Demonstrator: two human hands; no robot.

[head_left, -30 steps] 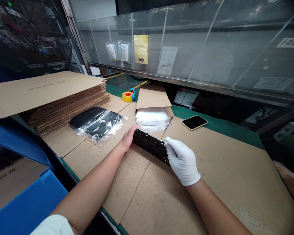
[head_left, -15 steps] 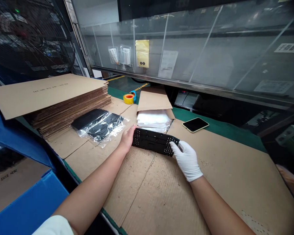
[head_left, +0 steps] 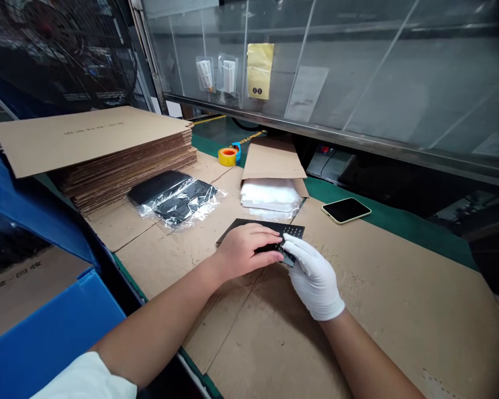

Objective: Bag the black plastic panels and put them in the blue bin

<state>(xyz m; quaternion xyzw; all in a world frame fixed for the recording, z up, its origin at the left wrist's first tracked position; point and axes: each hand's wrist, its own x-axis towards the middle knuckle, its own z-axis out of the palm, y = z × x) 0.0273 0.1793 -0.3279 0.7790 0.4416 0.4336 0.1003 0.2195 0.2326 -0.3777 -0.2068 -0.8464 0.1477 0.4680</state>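
A flat black plastic panel (head_left: 289, 228) with rows of small slots is held low above the cardboard-covered bench. My right hand (head_left: 314, 271), in a white glove, grips its right end, fingertips over the slots. My bare left hand (head_left: 249, 249) reaches across the panel's face, its fingers meeting the right fingertips near that end; whether it grips or only touches the panel I cannot tell. Much of the panel's middle is hidden under the left hand. Left of it lie black panels in a clear plastic bag (head_left: 185, 205).
Behind the panel, a stack of clear bags (head_left: 270, 197) sits in a cardboard sleeve (head_left: 274, 158). Yellow tape (head_left: 228, 157) stands beside it. A phone (head_left: 346, 210) lies to the right. Flat cardboard sheets (head_left: 125, 166) are piled at left, near a blue bin (head_left: 58, 321).
My left hand has moved from the panel's left end across to its right end. The panel has tilted flatter. My view has shifted slightly.
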